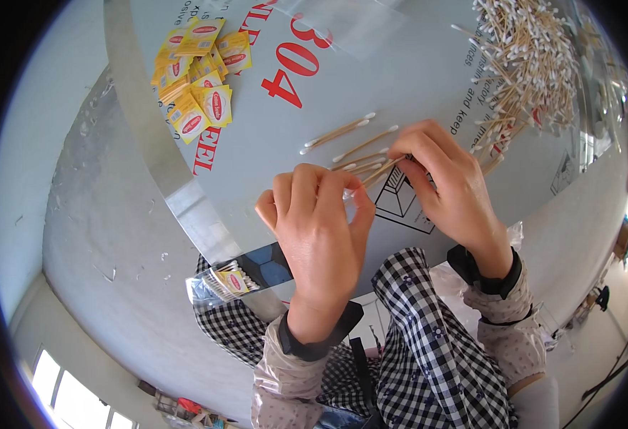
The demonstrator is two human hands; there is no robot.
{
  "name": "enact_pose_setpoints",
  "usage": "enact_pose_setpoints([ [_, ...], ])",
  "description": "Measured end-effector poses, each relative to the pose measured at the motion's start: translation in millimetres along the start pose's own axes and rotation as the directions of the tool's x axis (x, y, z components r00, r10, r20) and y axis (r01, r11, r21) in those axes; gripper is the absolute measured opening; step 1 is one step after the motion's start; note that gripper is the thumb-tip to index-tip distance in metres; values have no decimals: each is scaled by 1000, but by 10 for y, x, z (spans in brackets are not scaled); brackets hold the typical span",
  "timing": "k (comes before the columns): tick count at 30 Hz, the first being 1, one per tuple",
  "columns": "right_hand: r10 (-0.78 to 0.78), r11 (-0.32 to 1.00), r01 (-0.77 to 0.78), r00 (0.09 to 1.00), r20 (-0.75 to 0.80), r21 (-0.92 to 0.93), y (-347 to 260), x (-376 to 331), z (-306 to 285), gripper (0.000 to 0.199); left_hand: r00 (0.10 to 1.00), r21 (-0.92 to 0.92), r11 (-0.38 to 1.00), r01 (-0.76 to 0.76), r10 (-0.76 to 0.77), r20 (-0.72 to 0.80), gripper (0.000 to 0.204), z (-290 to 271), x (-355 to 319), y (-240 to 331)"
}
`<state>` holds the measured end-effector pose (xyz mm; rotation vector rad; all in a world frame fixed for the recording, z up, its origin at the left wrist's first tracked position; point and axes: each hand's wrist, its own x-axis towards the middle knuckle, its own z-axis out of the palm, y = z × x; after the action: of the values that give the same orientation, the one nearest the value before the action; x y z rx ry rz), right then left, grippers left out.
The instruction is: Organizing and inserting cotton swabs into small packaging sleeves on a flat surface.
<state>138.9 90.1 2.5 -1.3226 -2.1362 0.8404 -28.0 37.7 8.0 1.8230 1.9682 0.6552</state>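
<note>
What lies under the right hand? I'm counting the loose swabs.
Cotton swabs fan out on the table from the right hand; their ends beneath its fingers are hidden.

Wooden-stemmed cotton swabs [360, 163] lie on a glossy metal sheet [371, 79].

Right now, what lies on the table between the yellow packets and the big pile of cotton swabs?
In the head view, only bare table between yellow packets and swab pile, with red printed marking.

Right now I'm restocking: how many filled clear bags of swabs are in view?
1: a filled bag lies at the table's near edge, left of the left hand. Others may be hidden.
</note>
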Motion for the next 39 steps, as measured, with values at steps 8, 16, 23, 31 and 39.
enact_pose_setpoints([
  [8,-185,972,196,978,91,-129,104,24,-66,33,993,-28,1000,4,-7,-114,16,-47,-131,-23],
  [16,-128,989,142,966,226,-45,-56,-170,-195,19,995,-19,997,72,-73,-74,22,-94,-424,-200],
  [23,-147,976,177,965,218,-126,-28,-168,-18,18,996,-13,999,33,-34,-79,19,-70,-222,-251],
  [31,-107,993,115,968,226,-24,-42,-108,-10,25,996,-88,992,-92,90,-26,25,-115,-295,-146],
  [39,-63,998,62,959,276,9,-99,-142,-50,30,982,67,982,-175,179,-56,22,-15,-346,-135],
])
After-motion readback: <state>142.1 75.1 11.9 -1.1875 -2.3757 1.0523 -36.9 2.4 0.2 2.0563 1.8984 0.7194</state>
